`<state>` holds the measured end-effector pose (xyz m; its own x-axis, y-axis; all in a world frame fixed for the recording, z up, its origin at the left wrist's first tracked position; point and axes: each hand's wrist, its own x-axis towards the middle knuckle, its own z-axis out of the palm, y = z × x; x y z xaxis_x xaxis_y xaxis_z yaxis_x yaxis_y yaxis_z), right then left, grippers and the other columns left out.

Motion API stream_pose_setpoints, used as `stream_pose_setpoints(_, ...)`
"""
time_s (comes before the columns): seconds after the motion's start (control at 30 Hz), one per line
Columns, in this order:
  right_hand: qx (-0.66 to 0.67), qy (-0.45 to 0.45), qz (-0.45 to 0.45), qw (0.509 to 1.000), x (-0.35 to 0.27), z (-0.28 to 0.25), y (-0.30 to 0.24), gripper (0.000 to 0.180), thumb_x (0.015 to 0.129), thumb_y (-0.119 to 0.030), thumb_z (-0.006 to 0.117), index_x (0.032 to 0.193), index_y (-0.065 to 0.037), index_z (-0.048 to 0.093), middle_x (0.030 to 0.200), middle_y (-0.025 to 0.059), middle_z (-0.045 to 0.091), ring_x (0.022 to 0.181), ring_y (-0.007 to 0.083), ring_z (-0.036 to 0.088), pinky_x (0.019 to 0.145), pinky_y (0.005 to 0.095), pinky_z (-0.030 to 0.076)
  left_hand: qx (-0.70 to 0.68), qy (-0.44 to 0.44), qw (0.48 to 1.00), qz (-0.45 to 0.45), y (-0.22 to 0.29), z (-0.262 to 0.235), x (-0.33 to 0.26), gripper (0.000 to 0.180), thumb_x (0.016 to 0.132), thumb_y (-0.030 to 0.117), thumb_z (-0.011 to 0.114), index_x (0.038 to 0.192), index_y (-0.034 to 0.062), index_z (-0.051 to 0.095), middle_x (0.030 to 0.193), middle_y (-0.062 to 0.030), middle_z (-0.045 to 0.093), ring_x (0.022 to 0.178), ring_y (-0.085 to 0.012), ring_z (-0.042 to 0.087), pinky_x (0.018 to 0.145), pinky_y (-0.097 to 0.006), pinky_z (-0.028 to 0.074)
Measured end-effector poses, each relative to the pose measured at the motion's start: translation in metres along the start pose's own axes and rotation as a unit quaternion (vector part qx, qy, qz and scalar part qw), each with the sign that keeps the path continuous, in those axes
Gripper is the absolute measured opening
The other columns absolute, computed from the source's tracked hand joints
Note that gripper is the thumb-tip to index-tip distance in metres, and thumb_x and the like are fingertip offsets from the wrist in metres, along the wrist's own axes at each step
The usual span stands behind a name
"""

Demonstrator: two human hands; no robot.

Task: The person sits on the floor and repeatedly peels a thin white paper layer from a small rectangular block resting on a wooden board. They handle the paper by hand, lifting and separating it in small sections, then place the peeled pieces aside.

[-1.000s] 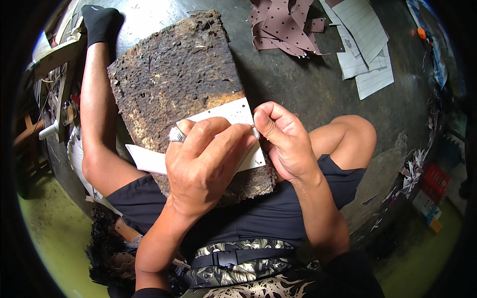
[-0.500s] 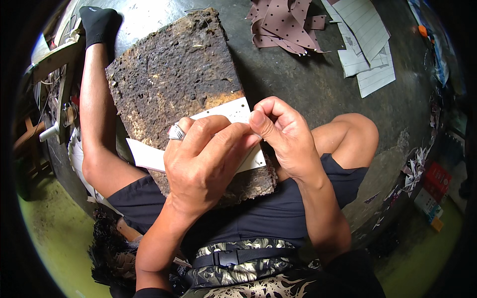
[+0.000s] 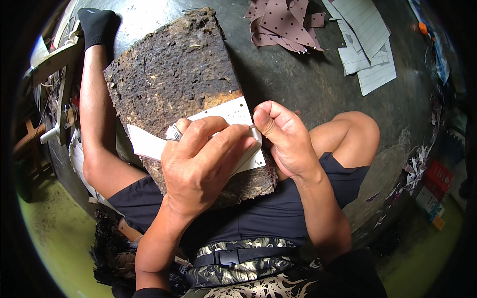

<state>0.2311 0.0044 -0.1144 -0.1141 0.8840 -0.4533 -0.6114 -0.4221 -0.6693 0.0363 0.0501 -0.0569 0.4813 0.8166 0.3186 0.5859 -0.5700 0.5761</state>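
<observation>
Across the near part of a rough dark block [image 3: 174, 64] on my lap lies a white piece of sheet material [image 3: 232, 110] with small dark dots along its edges. My left hand [image 3: 196, 159], with a ring on it, is closed over the sheet's middle, its thumb and fingertips pinching a folded edge near the right side. Just right of that edge, my right hand [image 3: 288, 136] is closed, thumb pressed against the curled forefinger. Whatever may be between those fingers is too small to make out. The left hand covers the sheet's middle.
Dotted brown-pink cut pieces [image 3: 283, 25] are heaped on the dark floor beyond the block. Pale lined sheets [image 3: 367, 39] lie at the far right. Scraps [image 3: 415, 166] litter the right side, and a wooden frame [image 3: 54, 64] stands at the left.
My right hand has drawn slightly right, away from the left fingertips, leaving a small gap. The left hand keeps its grip on the sheet, nearly still.
</observation>
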Motion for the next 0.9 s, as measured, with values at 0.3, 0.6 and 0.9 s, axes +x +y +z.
stream_pose_setpoints(0.3, -0.024, 0.026, 0.008, 0.999, 0.002, -0.006, 0.000, 0.030, 0.117, -0.037, 0.074, 0.116, -0.007, 0.071, 0.102, -0.0033, 0.072, 0.092, 0.0042, 0.061, 0.085, 0.0239, 0.052, -0.001, 0.007, 1.000, 0.011, -0.001, 0.001, 0.001, 0.026, 0.086, 0.015, 0.098, 0.109, 0.0140, 0.087, 0.097, -0.0023, 0.073, 0.077, -0.0220, 0.064, 0.066, -0.038, 0.051)
stream_pose_setpoints(0.6, -0.130, 0.016, -0.046, 0.990, 0.000, 0.006, -0.013, 0.031, 0.115, -0.036, 0.079, 0.110, -0.007, 0.070, 0.098, -0.0072, 0.067, 0.089, 0.0009, 0.056, 0.080, 0.0205, 0.048, 0.002, 0.000, 1.000, 0.010, 0.000, 0.000, 0.000, 0.026, 0.085, 0.014, 0.098, 0.109, 0.0139, 0.087, 0.098, -0.0015, 0.073, 0.078, -0.0215, 0.064, 0.064, -0.038, 0.051)
stream_pose_setpoints(0.9, 0.021, -0.008, 0.005, 1.000, 0.002, 0.001, -0.006, 0.029, 0.112, -0.034, 0.082, 0.110, -0.008, 0.069, 0.100, -0.0055, 0.070, 0.090, 0.0009, 0.061, 0.080, 0.0214, 0.054, -0.012, -0.001, 1.000, 0.003, -0.001, -0.001, 0.001, 0.026, 0.085, 0.014, 0.098, 0.109, 0.0134, 0.087, 0.098, -0.0014, 0.074, 0.081, -0.0211, 0.066, 0.067, -0.038, 0.050)
